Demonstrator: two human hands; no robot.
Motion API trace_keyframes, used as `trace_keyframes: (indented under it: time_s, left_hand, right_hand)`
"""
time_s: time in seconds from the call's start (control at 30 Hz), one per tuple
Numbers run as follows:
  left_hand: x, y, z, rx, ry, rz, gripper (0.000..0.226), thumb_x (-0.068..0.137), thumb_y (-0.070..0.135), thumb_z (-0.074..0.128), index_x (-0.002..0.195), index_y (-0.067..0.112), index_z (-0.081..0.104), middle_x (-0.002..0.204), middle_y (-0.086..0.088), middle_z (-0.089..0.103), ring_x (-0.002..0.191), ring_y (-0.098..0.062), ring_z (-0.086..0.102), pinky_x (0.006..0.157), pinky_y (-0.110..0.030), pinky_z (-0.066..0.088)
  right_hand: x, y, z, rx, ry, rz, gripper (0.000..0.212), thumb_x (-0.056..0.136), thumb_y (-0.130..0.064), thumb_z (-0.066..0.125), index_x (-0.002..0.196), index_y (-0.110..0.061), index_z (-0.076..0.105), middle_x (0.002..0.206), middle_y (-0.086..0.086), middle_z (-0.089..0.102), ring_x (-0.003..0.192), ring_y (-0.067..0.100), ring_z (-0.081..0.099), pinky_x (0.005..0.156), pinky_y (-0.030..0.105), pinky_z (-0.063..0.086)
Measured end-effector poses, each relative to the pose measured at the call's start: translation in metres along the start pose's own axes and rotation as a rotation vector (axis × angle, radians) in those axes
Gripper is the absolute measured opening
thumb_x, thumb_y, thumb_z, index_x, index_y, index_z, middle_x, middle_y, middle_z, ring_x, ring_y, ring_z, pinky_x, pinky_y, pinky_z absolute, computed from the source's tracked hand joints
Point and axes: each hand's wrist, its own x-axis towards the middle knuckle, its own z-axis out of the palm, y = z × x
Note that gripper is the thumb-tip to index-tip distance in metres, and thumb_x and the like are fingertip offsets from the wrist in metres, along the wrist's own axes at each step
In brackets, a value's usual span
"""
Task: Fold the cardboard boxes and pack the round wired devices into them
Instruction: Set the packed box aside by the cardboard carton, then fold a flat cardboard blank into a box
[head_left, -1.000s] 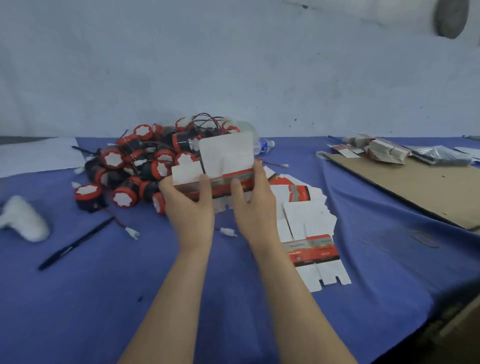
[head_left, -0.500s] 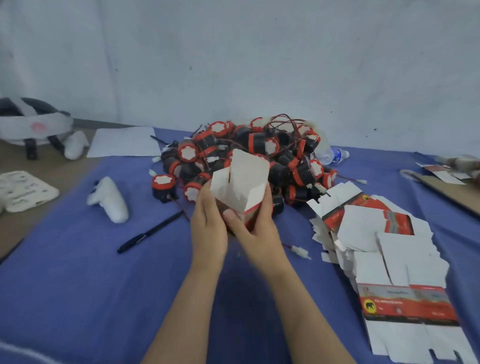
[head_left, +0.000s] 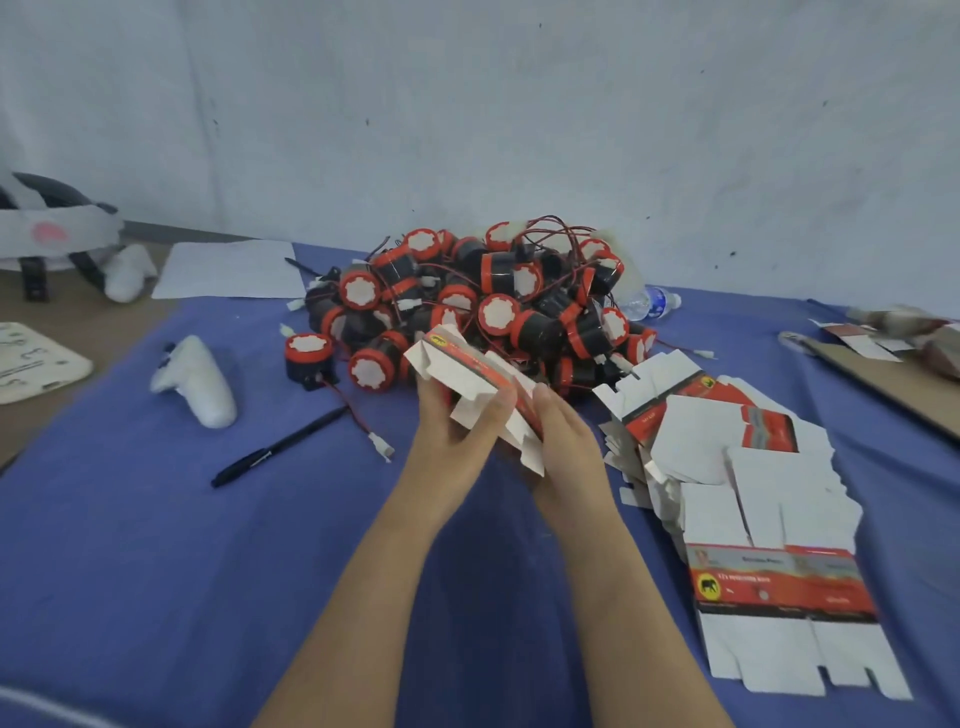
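Note:
Both hands hold one partly folded cardboard box (head_left: 470, 371), white inside with a red printed band, tilted over the blue cloth. My left hand (head_left: 449, 426) grips its near-left flaps, thumb on the white flap. My right hand (head_left: 563, 436) holds its right side along the red edge. Just behind lies a pile of round black-and-red wired devices (head_left: 478, 306) with white faces and red wires. To the right, a stack of flat unfolded boxes (head_left: 737, 467) is spread toward me.
A black pen (head_left: 275, 449) and a white controller (head_left: 200, 382) lie on the blue cloth (head_left: 156, 545) at left. A paper sheet (head_left: 228, 270) and a headset (head_left: 47, 234) sit far left. A water bottle (head_left: 647, 301) lies behind the pile. Brown cardboard (head_left: 883, 374) is at right.
The box has been turned from upright with its flap raised to a tilted, more flattened position between my hands. The view has shifted left and closer to the pile.

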Motion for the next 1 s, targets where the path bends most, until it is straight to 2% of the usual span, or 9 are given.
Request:
trace_keyframes:
  time_s: [0.1, 0.2, 0.3, 0.37, 0.5, 0.67, 0.8, 0.9, 1.0]
  left_hand:
    - [0.0, 0.0, -0.001, -0.006, 0.036, -0.003, 0.078, 0.092, 0.013, 0.06, 0.151, 0.027, 0.011, 0.12, 0.022, 0.052, 0.092, 0.023, 0.056, 0.068, -0.001, 0.045]
    - [0.001, 0.0, -0.002, -0.028, 0.081, 0.033, 0.074, 0.093, 0.012, 0.058, 0.15, 0.028, 0.014, 0.127, 0.021, 0.048, 0.096, 0.025, 0.053, 0.073, -0.001, 0.045]
    - [0.001, 0.002, -0.008, -0.005, 0.195, 0.088, 0.086, 0.091, 0.033, 0.063, 0.149, 0.044, 0.001, 0.149, 0.028, 0.019, 0.109, 0.038, 0.029, 0.081, 0.009, 0.032]
    - [0.0, 0.006, -0.013, 0.054, 0.256, 0.177, 0.089, 0.082, 0.051, 0.061, 0.142, 0.055, -0.006, 0.146, 0.039, 0.001, 0.122, 0.034, 0.013, 0.093, 0.007, 0.025]
    - [0.002, 0.004, -0.013, 0.172, 0.264, 0.303, 0.082, 0.078, 0.058, 0.055, 0.146, 0.041, 0.013, 0.154, 0.02, 0.017, 0.143, -0.001, 0.019, 0.116, -0.026, 0.029]
    - [0.0, -0.002, -0.008, 0.267, 0.163, 0.343, 0.063, 0.086, 0.053, 0.052, 0.143, 0.031, 0.035, 0.143, 0.025, 0.04, 0.134, 0.003, 0.036, 0.111, -0.028, 0.036]
    - [0.001, -0.001, -0.003, 0.265, 0.275, 0.306, 0.05, 0.09, 0.048, 0.051, 0.135, 0.029, 0.044, 0.132, 0.021, 0.049, 0.126, -0.001, 0.045, 0.105, -0.028, 0.042]
    - [0.001, 0.004, -0.003, 0.133, 0.331, 0.229, 0.048, 0.087, 0.051, 0.052, 0.129, 0.027, 0.046, 0.126, 0.008, 0.055, 0.116, -0.005, 0.053, 0.092, -0.018, 0.047]
    - [0.001, 0.01, -0.004, 0.011, 0.35, 0.188, 0.035, 0.086, 0.056, 0.053, 0.115, 0.036, 0.05, 0.113, 0.013, 0.059, 0.1, 0.008, 0.058, 0.076, -0.007, 0.046]
  right_hand:
    - [-0.001, 0.002, 0.004, -0.222, -0.053, -0.041, 0.026, 0.098, -0.044, 0.045, 0.109, -0.032, 0.066, 0.102, -0.009, 0.07, 0.089, 0.003, 0.067, 0.06, 0.02, 0.052]
    - [-0.004, 0.002, 0.008, -0.363, -0.134, -0.07, 0.034, 0.093, -0.061, 0.038, 0.096, -0.041, 0.066, 0.098, -0.014, 0.069, 0.09, 0.001, 0.065, 0.063, 0.016, 0.051]
    - [-0.002, -0.001, 0.003, -0.373, -0.144, -0.057, 0.053, 0.085, -0.073, 0.034, 0.085, -0.033, 0.069, 0.073, -0.006, 0.07, 0.068, 0.008, 0.065, 0.065, 0.022, 0.05]
    - [-0.004, -0.005, 0.001, -0.353, -0.15, -0.073, 0.055, 0.088, -0.071, 0.031, 0.088, -0.031, 0.069, 0.069, -0.003, 0.071, 0.06, 0.007, 0.063, 0.064, 0.023, 0.048]
    - [-0.008, -0.003, 0.004, -0.382, -0.135, -0.205, 0.076, 0.082, -0.077, 0.024, 0.079, -0.019, 0.074, 0.066, 0.001, 0.071, 0.057, 0.007, 0.061, 0.055, 0.015, 0.046]
    - [-0.011, -0.004, 0.007, -0.271, 0.018, -0.266, 0.085, 0.072, -0.082, 0.01, 0.062, -0.021, 0.069, 0.062, 0.007, 0.069, 0.06, 0.017, 0.064, 0.062, 0.028, 0.05]
    - [-0.009, -0.001, 0.008, -0.387, 0.128, -0.243, 0.093, 0.07, -0.084, 0.007, 0.09, -0.017, 0.07, 0.102, 0.011, 0.068, 0.094, 0.023, 0.061, 0.083, 0.033, 0.046]
    - [-0.016, -0.001, 0.014, -0.247, -0.034, -0.323, 0.058, 0.075, -0.081, 0.022, 0.109, -0.049, 0.056, 0.144, 0.001, 0.044, 0.127, 0.008, 0.044, 0.107, 0.03, 0.034]
    - [-0.013, 0.005, 0.014, -0.189, -0.297, -0.376, 0.08, 0.081, -0.078, 0.028, 0.149, -0.036, 0.027, 0.157, -0.014, 0.023, 0.142, -0.002, 0.02, 0.115, 0.02, 0.023]
